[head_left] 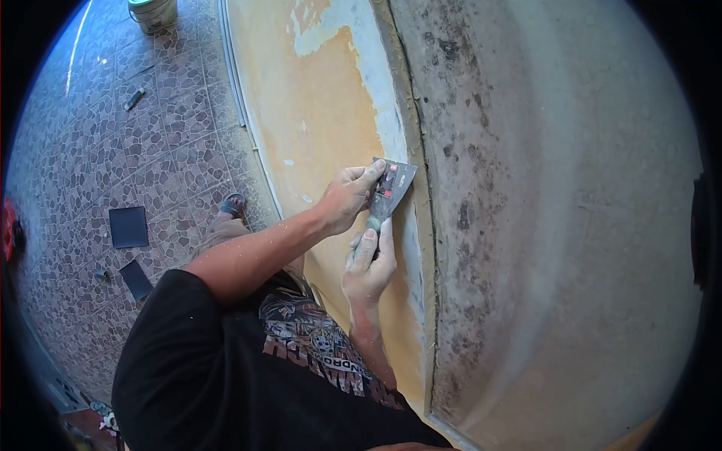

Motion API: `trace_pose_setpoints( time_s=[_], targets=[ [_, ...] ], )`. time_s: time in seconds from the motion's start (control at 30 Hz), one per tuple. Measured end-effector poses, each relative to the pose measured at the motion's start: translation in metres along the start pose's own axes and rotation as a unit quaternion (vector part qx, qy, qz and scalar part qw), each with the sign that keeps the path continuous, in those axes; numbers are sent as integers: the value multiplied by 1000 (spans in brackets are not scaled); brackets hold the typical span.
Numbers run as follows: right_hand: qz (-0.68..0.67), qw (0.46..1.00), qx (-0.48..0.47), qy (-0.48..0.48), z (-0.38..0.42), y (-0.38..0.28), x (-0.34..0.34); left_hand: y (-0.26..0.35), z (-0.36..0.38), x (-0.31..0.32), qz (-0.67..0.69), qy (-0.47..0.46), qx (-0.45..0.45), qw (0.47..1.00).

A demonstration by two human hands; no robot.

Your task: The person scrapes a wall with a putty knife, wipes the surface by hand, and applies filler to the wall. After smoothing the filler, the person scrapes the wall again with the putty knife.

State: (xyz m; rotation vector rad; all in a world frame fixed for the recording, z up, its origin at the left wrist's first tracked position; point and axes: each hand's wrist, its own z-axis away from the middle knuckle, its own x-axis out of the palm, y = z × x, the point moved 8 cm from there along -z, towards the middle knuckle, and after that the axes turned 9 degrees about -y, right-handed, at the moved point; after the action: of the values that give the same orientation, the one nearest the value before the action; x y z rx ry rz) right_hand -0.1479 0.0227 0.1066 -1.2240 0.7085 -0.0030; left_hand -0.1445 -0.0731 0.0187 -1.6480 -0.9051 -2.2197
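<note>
My left hand [350, 197] pinches the side of a putty knife's metal blade, thumb lying on the face. My right hand [369, 264] is wrapped round its greenish handle, with the index finger stretched along the neck. The putty knife [400, 183] carries a red and black label, and its wide edge points up and right. Behind the hands is an orange-yellow painted wall [323, 105] with a white filler strip [387, 98] along its edge. The blade's corner overlaps that strip in this view. Pale dust coats both hands.
Right of the wall's edge runs a grey surface [459, 210] with dark stains. Two dark sheets [128, 227] [136, 280] lie on the stone-patterned floor [169, 120]. Small dark objects [135, 98] are scattered there. A bucket [154, 15] stands at the top left. One sandalled foot [234, 205] is near the wall.
</note>
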Motion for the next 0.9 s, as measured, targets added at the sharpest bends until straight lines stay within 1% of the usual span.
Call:
trace_pose_setpoints(
  time_s=[0.03, 0.07, 0.1, 0.13, 0.17, 0.2, 0.27, 0.3, 0.33, 0.4, 0.43, 0.47, 0.5, 0.53, 0.57, 0.6, 0.63, 0.67, 0.7, 0.73, 0.77, 0.8, 0.87, 0.9],
  targets=[
    [48, 998, -26, 9, 3, 5, -2, -4, -1, -2, -2, 0, -13, 1000],
    [47, 998, -30, 3, 9, 10, -3, -7, 0, -6, -2, 3, -23, 1000],
    [0, 999, 20, 29, 22, 23, -11, -18, 7, -3, -19, 10, -47, 999],
    [-46, 995, 72, 56, 37, 34, -17, -28, 17, 3, -42, -3, -73, 996],
    [-61, 991, 86, 77, 50, 34, -20, -37, 27, 9, -39, -16, -99, 994],
    [-57, 992, 87, 74, 48, 35, -19, -45, 32, 14, -35, -29, -126, 991],
    [-53, 992, 80, 83, 47, 39, -18, -43, 26, 9, -35, -27, -128, 991],
    [-20, 996, 56, 62, 35, 36, -10, -27, 18, 2, -39, -6, -90, 995],
    [-87, 993, 54, 53, 21, 29, 2, -11, 10, -3, -46, 14, -54, 997],
    [-84, 995, 60, -10, -3, 8, 11, 12, 0, -9, -41, 43, -6, 998],
    [-90, 994, 59, -3, -1, 7, 6, 17, -1, -6, -40, 32, -8, 999],
    [-101, 993, 58, -19, -1, 6, 4, 16, 1, -5, -44, 27, -10, 999],
    [-110, 991, 58, -38, 2, 6, 3, 13, 5, -10, -121, 36, -22, 992],
    [-110, 992, 55, -38, 8, 9, -1, 11, 7, -15, -197, 47, -31, 979],
    [-71, 996, 52, -28, 21, 17, -10, 6, 9, -19, -197, 46, -29, 979],
    [-32, 998, 49, -18, 35, 24, -18, 11, 13, -31, -224, 110, 26, 968],
    [-33, 998, 47, -16, 49, 33, -23, 21, 20, -37, -249, 171, 81, 950],
    [-25, 999, 29, 8, 65, 38, -31, 21, 17, -37, -250, 169, 82, 950],
    [-17, 999, 10, 33, 78, 40, -39, 49, 22, -27, -362, 202, 210, 885],
    [-18, 999, 7, 36, 88, 41, -42, 75, 37, -4, -461, 230, 333, 790],
    [-30, 998, -15, 56, 97, 39, -48, 77, 32, 10, -487, 176, 292, 804],
    [-42, 995, -38, 77, 106, 38, -54, 74, 29, 17, -489, 173, 296, 802],
    [-59, 992, -54, 95, 116, 39, -60, 59, 19, 47, -557, 132, 330, 750],
    [-71, 990, -67, 105, 121, 38, -64, 42, 17, 56, -594, 118, 306, 735]
  ],
)
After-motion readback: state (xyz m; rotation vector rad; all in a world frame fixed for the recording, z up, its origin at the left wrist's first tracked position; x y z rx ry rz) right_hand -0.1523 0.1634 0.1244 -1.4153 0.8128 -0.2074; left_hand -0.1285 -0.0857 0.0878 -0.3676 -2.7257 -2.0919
